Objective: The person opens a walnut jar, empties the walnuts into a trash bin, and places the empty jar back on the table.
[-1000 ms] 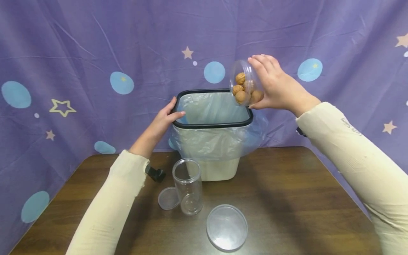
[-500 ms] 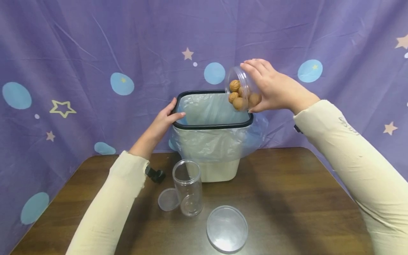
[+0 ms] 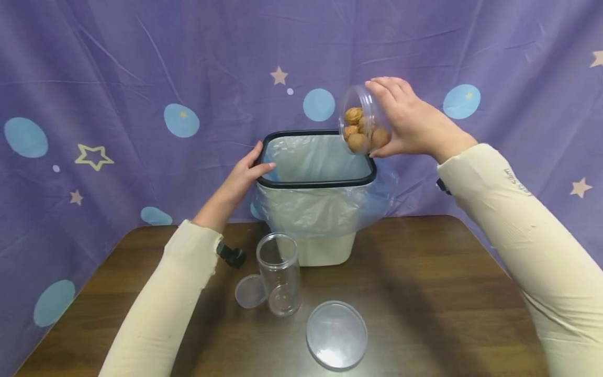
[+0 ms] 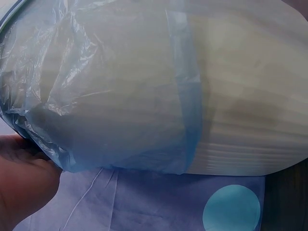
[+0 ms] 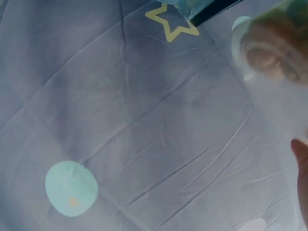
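My right hand (image 3: 407, 121) grips a clear plastic jar (image 3: 380, 118) by its base end, above the back right corner of a trash can. The jar is tipped on its side, its mouth facing left. Several walnuts (image 3: 356, 142) lie inside near the mouth; they look blurred in the right wrist view. My left hand (image 3: 245, 172) grips the black rim (image 3: 315, 185) at the left, thumb over the edge. A translucent blue bag (image 4: 120, 96) lines the white trash can (image 3: 325, 252) and hangs over its outside.
A tall clear jar (image 3: 284, 280) stands uncapped in front of the can. One small clear lid (image 3: 249, 291) lies left of it, and a larger lid (image 3: 336, 335) lies to its right on the wooden table (image 3: 424, 293). A purple curtain (image 3: 226, 63) hangs behind.
The right hand dipped the jar slightly down and left, then brought it back up and right. The walnuts remain in the jar. My left hand keeps its place on the rim.
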Demonstrator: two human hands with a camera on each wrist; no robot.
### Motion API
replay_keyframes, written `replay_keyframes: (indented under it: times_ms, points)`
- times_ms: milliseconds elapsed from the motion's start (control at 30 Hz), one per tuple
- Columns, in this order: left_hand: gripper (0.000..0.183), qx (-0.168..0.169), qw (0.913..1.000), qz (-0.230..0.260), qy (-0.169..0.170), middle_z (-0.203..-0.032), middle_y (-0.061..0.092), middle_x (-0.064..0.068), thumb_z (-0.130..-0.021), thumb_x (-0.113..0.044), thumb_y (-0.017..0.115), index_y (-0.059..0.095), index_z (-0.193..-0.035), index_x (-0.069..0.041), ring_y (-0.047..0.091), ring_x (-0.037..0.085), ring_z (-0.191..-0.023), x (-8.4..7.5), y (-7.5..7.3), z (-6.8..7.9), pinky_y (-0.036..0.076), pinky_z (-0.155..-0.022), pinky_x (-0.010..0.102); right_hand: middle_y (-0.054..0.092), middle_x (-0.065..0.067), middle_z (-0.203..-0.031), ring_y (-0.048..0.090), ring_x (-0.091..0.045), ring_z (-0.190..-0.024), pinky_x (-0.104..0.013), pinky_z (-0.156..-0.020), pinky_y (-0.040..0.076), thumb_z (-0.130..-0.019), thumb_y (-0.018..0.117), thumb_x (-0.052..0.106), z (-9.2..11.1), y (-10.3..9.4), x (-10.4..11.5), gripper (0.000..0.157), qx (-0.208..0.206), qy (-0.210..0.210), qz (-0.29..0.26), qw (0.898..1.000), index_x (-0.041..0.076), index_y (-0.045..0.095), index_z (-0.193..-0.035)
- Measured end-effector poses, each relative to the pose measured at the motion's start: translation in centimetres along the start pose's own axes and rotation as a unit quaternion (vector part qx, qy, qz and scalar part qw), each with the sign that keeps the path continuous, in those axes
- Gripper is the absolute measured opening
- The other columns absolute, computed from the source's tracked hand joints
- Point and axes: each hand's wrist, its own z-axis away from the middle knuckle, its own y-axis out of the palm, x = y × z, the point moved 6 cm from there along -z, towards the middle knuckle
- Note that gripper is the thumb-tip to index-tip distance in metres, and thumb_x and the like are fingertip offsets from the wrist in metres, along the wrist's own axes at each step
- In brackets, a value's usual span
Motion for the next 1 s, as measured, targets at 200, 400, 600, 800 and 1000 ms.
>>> replay_keyframes:
  times_ms: [200, 400, 600, 800, 1000]
  points:
    - [0.076, -0.007, 1.0, 0.002, 0.004, -0.158, 0.003, 0.0, -0.09, -0.019, 0.055, 0.01, -0.151, -0.009, -0.001, 0.008, -0.143, 0.1, 0.0, -0.2, 0.005, -0.117, 0.027, 0.035, -0.03, -0.137, 0.029, -0.045, -0.128, -0.048, -0.112, 0.024, -0.051, 0.089, 0.025, 0.1, 0.2, 0.1, 0.112, 0.006, -0.031, 0.0, 0.999, -0.008, 0.028, -0.139]
    - [0.076, -0.009, 0.9999, 0.001, 0.008, -0.158, 0.004, 0.0, -0.089, -0.017, 0.055, 0.01, -0.151, -0.008, 0.0, 0.008, -0.143, 0.2, 0.0, -0.2, 0.004, -0.116, 0.026, 0.035, -0.03, -0.137, 0.029, -0.046, -0.128, -0.049, -0.111, 0.027, -0.05, 0.089, 0.023, 0.4, 0.3, 0.2, 0.111, 0.002, -0.038, 0.007, 0.999, -0.008, 0.029, -0.138]
    - [0.076, -0.013, 0.9999, -0.002, 0.009, -0.158, 0.006, 0.001, -0.09, -0.018, 0.056, 0.012, -0.15, -0.007, 0.001, 0.009, -0.143, 0.0, 0.1, -0.1, 0.005, -0.116, 0.026, 0.035, -0.029, -0.137, 0.029, -0.045, -0.128, -0.048, -0.111, 0.027, -0.05, 0.089, 0.024, 0.1, 0.5, 0.1, 0.111, 0.0, -0.014, 0.021, 1.0, -0.008, 0.029, -0.139]
    - [0.076, -0.012, 0.9999, 0.005, 0.011, -0.158, 0.005, 0.003, -0.089, -0.016, 0.055, 0.011, -0.15, -0.005, 0.001, 0.009, -0.143, 0.2, 0.2, -0.2, 0.005, -0.116, 0.026, 0.034, -0.029, -0.137, 0.028, -0.045, -0.128, -0.051, -0.107, 0.032, -0.051, 0.089, 0.025, -0.3, 0.9, -0.3, 0.112, 0.027, 0.016, 0.048, 0.998, -0.008, 0.029, -0.139]
    - [0.076, -0.012, 0.9999, 0.005, 0.01, -0.158, 0.005, 0.003, -0.089, -0.017, 0.055, 0.011, -0.15, -0.005, 0.001, 0.009, -0.143, 0.2, 0.3, -0.2, 0.005, -0.116, 0.026, 0.033, -0.028, -0.139, 0.027, -0.044, -0.13, -0.054, -0.103, 0.036, -0.052, 0.089, 0.025, -0.4, 1.2, -0.5, 0.112, 0.042, 0.035, 0.053, 0.997, -0.008, 0.028, -0.14]
